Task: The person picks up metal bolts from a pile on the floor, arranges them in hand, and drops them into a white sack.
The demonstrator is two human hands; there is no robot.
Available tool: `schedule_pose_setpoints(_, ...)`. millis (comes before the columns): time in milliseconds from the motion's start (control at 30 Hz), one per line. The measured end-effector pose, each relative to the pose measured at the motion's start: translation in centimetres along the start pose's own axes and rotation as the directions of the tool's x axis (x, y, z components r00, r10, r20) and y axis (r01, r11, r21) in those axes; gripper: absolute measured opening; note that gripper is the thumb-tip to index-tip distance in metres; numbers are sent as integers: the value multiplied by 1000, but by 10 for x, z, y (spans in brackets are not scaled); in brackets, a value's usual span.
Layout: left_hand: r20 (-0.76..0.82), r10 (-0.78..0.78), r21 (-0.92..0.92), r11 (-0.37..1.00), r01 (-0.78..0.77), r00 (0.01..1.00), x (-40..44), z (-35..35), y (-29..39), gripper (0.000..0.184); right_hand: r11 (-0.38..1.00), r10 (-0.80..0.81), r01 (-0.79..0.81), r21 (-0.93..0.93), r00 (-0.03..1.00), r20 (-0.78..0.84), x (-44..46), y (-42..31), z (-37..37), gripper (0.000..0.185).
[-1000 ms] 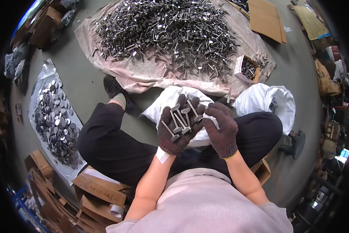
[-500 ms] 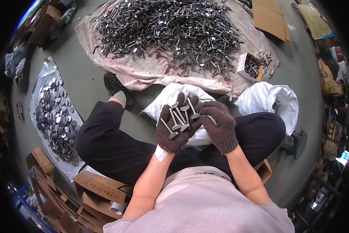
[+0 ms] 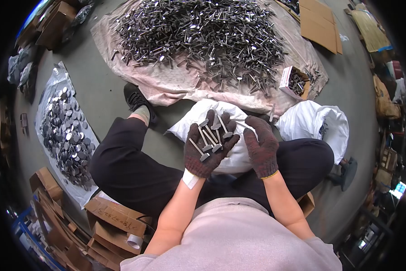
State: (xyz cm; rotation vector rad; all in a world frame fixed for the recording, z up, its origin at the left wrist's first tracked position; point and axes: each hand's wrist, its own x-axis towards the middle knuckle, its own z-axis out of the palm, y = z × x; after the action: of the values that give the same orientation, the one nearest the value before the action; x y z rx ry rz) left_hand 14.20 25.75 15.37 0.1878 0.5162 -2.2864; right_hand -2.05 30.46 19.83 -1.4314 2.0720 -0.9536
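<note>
Above the left white sack [image 3: 236, 156], the left hand [image 3: 212, 156] lies palm up with its grip spread, several T-shaped metal pieces [image 3: 217, 148] resting loose across it; a level, slightly cupped palm should best prevent roll-off. Just to the right, the right hand [image 3: 263, 148] points toward the far side, thumb and fingers parted, clear of the pieces; pinching single stems would likely disturb the others least.

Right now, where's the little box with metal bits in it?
In the head view, the little box sits toward the upper right, on the pink cloth, beside the big metal pile and above the right-hand white sack.
</note>
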Motion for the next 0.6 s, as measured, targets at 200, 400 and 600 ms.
schedule_pose_setpoints(200, -37, 26, 22, 999, -25, 999, 4, -3, 4, 57, 996, 78, -79, 32, 997, 20, 3, 7, 7, 33)
schedule_pose_setpoints(400, -77, 45, 36, 998, -42, 996, 10, -9, 4, 56, 983, 98, -95, 160, 995, -13, 12, -1, 19, 27)
schedule_pose_setpoints(600, -72, 78, 33, 997, -75, 994, 17, -9, 4, 56, 996, -32, 32, 82, 999, -2, 9, -13, 34, 37)
